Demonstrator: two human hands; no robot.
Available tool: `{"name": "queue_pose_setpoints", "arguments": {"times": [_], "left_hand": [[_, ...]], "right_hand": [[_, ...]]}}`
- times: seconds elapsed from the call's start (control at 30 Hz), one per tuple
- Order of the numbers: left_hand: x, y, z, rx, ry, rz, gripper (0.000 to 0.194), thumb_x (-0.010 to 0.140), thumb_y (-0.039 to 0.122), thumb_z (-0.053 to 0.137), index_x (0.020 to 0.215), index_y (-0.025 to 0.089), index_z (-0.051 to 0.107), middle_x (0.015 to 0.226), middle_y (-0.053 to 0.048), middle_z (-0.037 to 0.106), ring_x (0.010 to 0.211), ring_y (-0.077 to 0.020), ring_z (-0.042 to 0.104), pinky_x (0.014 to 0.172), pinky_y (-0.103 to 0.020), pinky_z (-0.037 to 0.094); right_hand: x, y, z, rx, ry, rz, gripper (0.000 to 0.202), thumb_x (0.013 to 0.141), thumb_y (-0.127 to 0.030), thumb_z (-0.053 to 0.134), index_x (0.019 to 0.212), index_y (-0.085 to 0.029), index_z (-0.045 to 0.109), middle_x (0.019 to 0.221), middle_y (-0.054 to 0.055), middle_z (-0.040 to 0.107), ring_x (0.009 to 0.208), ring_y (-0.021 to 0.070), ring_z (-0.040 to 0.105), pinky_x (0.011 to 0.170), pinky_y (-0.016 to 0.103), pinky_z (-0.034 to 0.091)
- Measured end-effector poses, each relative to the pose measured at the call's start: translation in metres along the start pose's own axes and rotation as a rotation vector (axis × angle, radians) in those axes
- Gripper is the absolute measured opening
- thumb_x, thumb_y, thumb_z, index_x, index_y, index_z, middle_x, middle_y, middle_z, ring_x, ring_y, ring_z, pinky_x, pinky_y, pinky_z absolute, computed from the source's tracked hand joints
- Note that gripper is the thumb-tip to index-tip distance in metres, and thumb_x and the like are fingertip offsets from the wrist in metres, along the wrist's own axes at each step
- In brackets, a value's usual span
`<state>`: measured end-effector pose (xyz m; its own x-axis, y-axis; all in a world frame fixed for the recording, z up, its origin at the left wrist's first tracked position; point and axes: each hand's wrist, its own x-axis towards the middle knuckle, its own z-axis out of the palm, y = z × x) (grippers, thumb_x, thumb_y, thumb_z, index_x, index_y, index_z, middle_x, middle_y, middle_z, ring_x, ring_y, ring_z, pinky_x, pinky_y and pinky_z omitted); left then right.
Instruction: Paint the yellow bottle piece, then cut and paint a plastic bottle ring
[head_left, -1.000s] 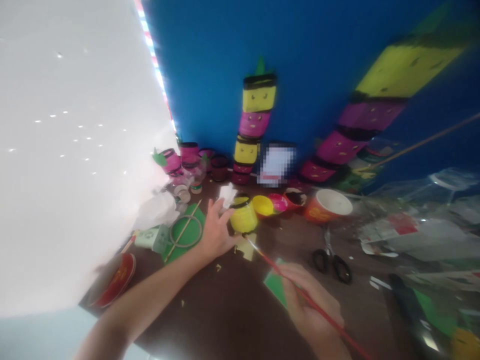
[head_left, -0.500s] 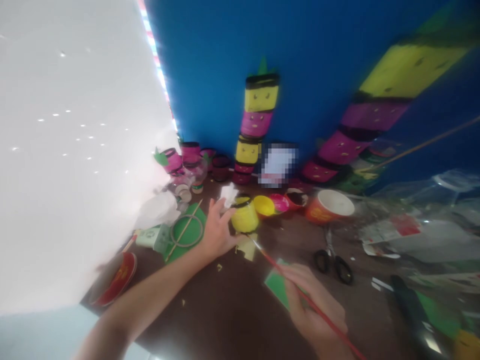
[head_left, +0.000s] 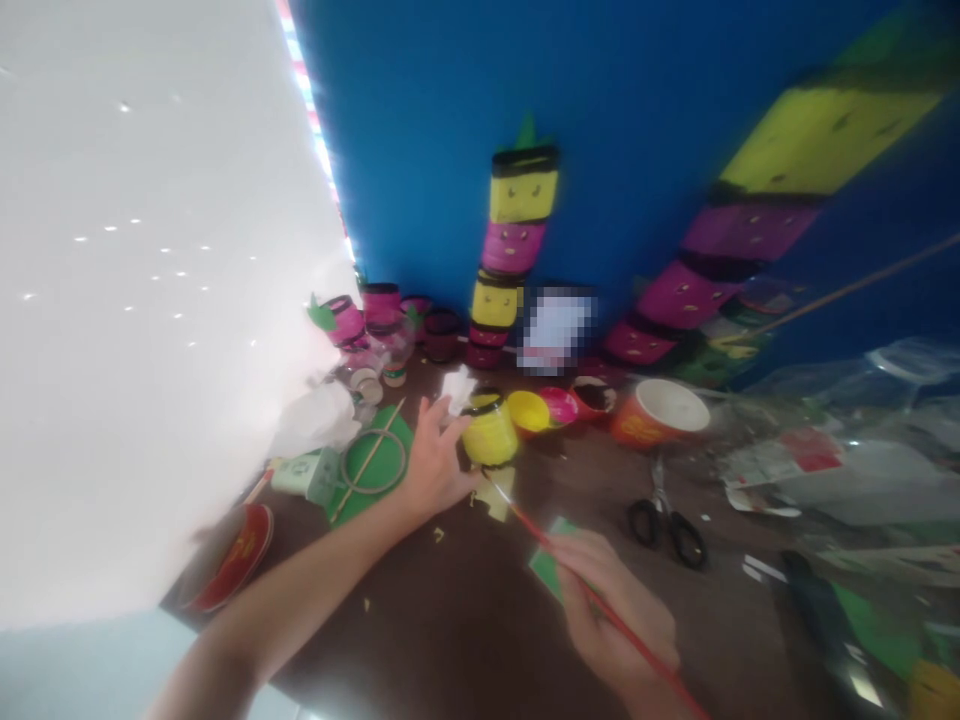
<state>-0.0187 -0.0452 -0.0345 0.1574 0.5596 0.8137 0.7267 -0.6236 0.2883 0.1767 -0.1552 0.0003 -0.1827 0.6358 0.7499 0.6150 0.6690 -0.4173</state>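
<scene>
A small yellow jar (head_left: 490, 432) with a black rim stands on the brown table, a yellow paper piece (head_left: 495, 492) by its base. My left hand (head_left: 439, 460) is at the jar's left side, fingers and thumb curved against it. In my right hand (head_left: 615, 605) is a thin paintbrush (head_left: 529, 525) with a red handle, gripped like a pen. Its pale tip reaches the lower edge of the jar; whether it touches I cannot tell. Under the right hand lies a green paper piece (head_left: 551, 570), partly covered. Crumpled white tissue (head_left: 457, 388) sits behind the left fingers.
Yellow (head_left: 528, 411) and pink cups stand right of the jar, then a red paper cup (head_left: 660, 412). Scissors (head_left: 664, 520) lie to the right, near clear plastic packaging (head_left: 825, 470). A ring (head_left: 373, 490) and stick rest on green paper at left. Painted stacked jars (head_left: 516, 245) line the blue wall.
My right hand and the paintbrush have shifted slightly left, bringing the brush tip further along the jar's base. The left hand and the jar have stayed in place.
</scene>
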Motion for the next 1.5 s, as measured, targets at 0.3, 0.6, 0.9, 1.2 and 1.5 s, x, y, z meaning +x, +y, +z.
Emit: {"name": "queue_pose_setpoints", "arguments": {"times": [0.3,0.6,0.9,1.2,1.5], "left_hand": [[0.000,-0.001,0.000,0.007,0.001,0.009,0.084,0.055,0.049,0.079,0.120,0.016,0.036,0.120,-0.020,0.045,0.116,-0.0341,0.049,0.099,-0.064,0.034],[-0.002,-0.002,-0.003,-0.030,0.005,0.152,0.069,0.056,0.039,0.079,0.111,0.020,0.043,0.124,-0.018,0.045,0.113,-0.0328,0.052,0.099,-0.062,0.034],[-0.004,0.008,-0.004,-0.157,0.003,0.069,0.080,0.051,0.040,0.078,0.118,0.023,0.038,0.121,-0.016,0.046,0.115,-0.0317,0.051,0.101,-0.060,0.033],[-0.008,0.033,-0.001,-0.340,0.077,-0.109,0.101,0.041,0.043,0.085,0.125,0.020,0.033,0.119,-0.014,0.045,0.115,-0.0308,0.049,0.110,-0.059,0.021],[-0.017,0.042,-0.002,-0.342,0.175,-0.135,0.110,0.037,0.051,0.086,0.126,0.024,0.027,0.120,-0.013,0.042,0.117,-0.0321,0.048,0.100,-0.052,0.038]], "right_hand": [[0.002,0.002,-0.010,-0.041,0.125,-0.007,0.021,0.076,-0.001,0.054,0.087,-0.017,0.060,0.078,0.006,0.068,0.073,0.0168,0.066,0.071,0.033,0.056],[-0.006,0.006,-0.015,-0.171,0.210,0.136,0.028,0.084,-0.006,0.049,0.104,-0.020,0.062,0.090,0.006,0.071,0.086,0.0199,0.067,0.082,0.036,0.052],[-0.003,0.009,0.007,0.021,0.157,0.422,0.053,0.078,-0.025,0.064,0.127,-0.021,0.044,0.114,0.012,0.063,0.101,0.0241,0.063,0.086,0.041,0.052],[-0.005,0.004,0.018,0.245,0.152,0.622,0.072,0.073,-0.031,0.069,0.134,-0.025,0.030,0.130,0.016,0.049,0.108,0.0257,0.060,0.091,0.045,0.048],[-0.005,-0.019,0.023,0.486,0.259,0.822,0.069,0.071,-0.028,0.072,0.130,-0.028,0.037,0.129,0.012,0.052,0.107,0.0246,0.060,0.088,0.043,0.051]]}}
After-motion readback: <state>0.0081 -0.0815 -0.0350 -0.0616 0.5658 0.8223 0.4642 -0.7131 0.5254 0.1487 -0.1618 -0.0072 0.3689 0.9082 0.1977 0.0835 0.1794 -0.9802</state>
